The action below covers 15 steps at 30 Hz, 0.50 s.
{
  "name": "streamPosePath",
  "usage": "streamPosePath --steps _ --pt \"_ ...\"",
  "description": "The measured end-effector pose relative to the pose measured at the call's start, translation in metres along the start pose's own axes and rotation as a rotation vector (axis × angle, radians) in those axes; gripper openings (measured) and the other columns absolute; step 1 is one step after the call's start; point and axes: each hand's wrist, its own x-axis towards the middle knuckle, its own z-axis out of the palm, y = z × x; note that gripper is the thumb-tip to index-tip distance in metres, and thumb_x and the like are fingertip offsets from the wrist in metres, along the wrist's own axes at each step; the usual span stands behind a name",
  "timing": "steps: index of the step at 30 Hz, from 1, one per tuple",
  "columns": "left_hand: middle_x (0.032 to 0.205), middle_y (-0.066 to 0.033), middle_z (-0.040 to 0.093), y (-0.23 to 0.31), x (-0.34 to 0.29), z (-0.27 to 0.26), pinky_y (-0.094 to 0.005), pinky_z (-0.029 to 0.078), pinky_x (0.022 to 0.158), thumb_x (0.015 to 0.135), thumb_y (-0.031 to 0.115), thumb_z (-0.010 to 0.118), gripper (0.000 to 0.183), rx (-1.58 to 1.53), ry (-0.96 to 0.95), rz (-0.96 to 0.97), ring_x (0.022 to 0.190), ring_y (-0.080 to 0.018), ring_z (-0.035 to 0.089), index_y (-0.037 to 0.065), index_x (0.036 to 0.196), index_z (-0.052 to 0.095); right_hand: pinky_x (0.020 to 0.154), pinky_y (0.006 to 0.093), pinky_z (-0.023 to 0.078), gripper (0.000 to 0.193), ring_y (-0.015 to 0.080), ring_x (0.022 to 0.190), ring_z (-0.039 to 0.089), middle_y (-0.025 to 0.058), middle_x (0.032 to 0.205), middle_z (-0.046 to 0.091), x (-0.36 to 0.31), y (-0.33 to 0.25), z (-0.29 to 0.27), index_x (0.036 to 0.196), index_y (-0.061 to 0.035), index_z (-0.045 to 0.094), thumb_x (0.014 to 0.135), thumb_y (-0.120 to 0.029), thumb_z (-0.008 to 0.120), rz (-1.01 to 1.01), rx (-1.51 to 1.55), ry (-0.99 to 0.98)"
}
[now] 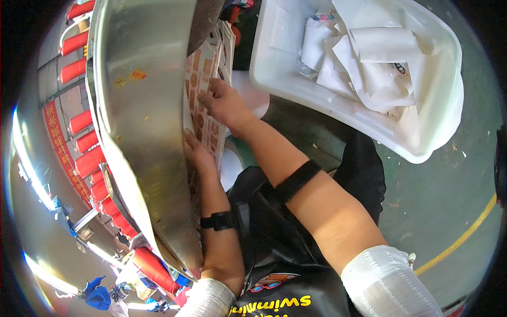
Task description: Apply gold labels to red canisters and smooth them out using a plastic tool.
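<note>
Head: left hand by metal edge; right hand at sheets; bin apart.

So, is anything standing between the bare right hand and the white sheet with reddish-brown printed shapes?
Nothing visible stands between the right hand and the printed white sheet; the curved silvery metal panel lies left of that hand.

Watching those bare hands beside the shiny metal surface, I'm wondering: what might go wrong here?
The left hand is close beside the curved, silvery metal panel, so it might get scraped.

The right hand is bent at the white sheet with reddish printed shapes; a careless press might crease it.
</note>
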Motion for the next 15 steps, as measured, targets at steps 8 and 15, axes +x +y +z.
streamPosePath --steps 8,15 --pt "0.124 -0.0163 0.055 -0.002 0.011 0.020 -0.0385 0.051 0.083 0.105 0.033 0.044 0.041 -0.336 -0.080 -0.150 0.103 -0.0264 0.057 0.002 0.132 0.044 0.074 0.0400 0.056 0.059 0.0315 0.079 0.069 0.0250 0.096 0.068 0.009 -0.003 0.017 0.131 0.0082 0.048 0.083 -0.022 0.067 0.056 0.408 0.095" --pt "0.131 -0.0202 0.050 -0.029 0.029 0.021 -0.0420 0.053 0.083 0.104 0.029 0.045 0.047 -0.262 -0.121 -0.073 0.107 -0.0286 0.057 0.002 0.142 0.036 0.058 0.0373 0.056 0.042 0.0243 0.068 0.065 0.0165 0.086 0.065 0.022 -0.002 0.020 0.114 0.0062 0.053 0.086 -0.020 0.068 0.120 0.471 0.030"
